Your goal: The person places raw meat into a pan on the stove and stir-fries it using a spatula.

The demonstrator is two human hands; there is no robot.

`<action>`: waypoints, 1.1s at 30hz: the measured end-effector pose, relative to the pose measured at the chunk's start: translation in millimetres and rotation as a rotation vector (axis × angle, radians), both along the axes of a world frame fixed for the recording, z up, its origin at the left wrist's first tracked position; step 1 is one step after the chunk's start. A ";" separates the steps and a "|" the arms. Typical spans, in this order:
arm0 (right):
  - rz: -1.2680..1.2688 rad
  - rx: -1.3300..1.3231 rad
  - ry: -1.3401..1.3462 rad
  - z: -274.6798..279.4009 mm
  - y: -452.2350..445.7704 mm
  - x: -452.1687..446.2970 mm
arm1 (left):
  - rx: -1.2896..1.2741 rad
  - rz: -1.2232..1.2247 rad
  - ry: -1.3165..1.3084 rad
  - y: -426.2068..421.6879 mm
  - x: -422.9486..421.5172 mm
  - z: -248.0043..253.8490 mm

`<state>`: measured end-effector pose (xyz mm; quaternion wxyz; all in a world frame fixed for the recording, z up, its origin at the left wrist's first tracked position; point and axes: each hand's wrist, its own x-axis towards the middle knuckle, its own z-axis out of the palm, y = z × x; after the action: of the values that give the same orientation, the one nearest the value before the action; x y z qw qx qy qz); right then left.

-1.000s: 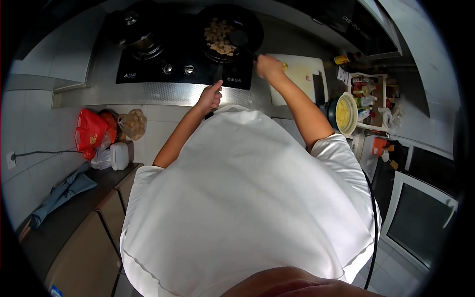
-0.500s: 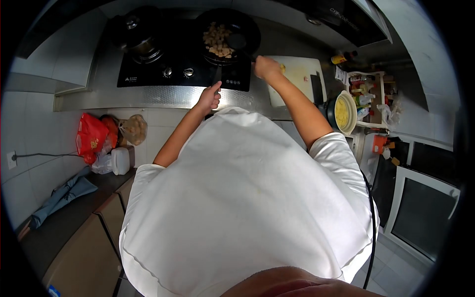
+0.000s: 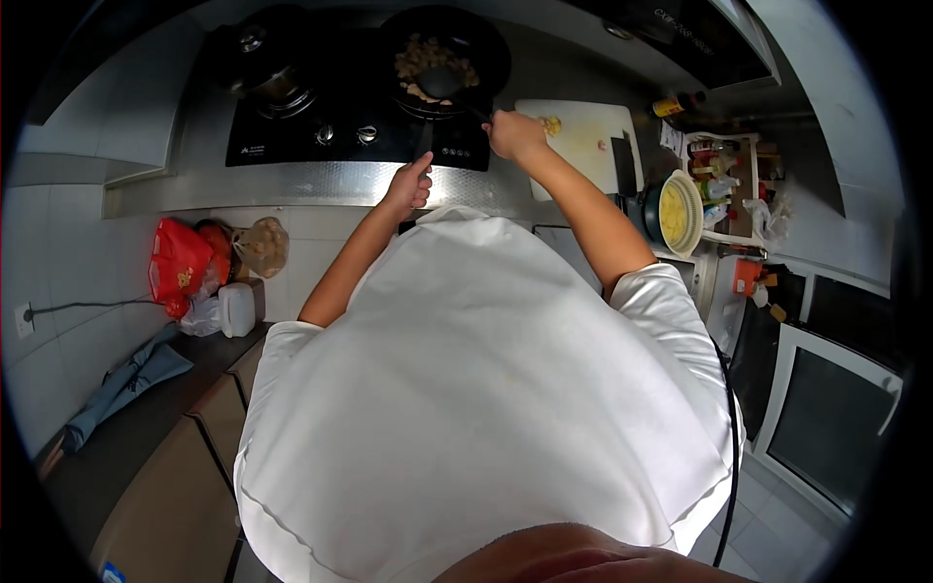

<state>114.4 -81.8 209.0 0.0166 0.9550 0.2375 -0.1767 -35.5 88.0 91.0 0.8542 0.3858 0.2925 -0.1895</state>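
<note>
A dark frying pan (image 3: 486, 58) sits on the right burner of the black gas stove (image 3: 292, 146), with browned chunks of food (image 3: 418, 56) in it. My left hand (image 3: 412, 181) is closed around the pan's handle (image 3: 426, 138), which points toward me. In my right hand (image 3: 515, 134) is the handle of a black spatula (image 3: 441, 83). Its head lies over the food in the middle of the pan. The fingers of my right hand are wrapped round the handle and partly hidden from above.
Right of the stove lies a white cutting board (image 3: 583, 165) with small yellowish pieces (image 3: 551, 125) and a dark-handled knife or cleaver (image 3: 624, 165). Beyond it are a strainer (image 3: 692, 216) of pale yellow food and a bottle rack (image 3: 748, 189). A lidded pot (image 3: 267, 73) stands on the left burner.
My right hand has moved slightly left, and the spatula head has swung left and toward me across the food. My left hand stays on the pan handle.
</note>
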 end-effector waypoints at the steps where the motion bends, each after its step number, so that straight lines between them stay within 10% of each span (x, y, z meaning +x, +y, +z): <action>1: 0.004 -0.006 0.004 0.7 0.3 1.1 | -0.004 -0.004 0.001 0.6 0.2 0.7; 33: 0.074 0.019 -0.055 -0.4 -13.6 21.0 | -0.020 -0.007 -0.015 -0.7 1.2 -5.4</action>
<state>135.4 -95.4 208.6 0.0208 0.9502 0.2738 -0.1475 -34.2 87.3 85.7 0.8596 0.3797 0.2829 -0.1923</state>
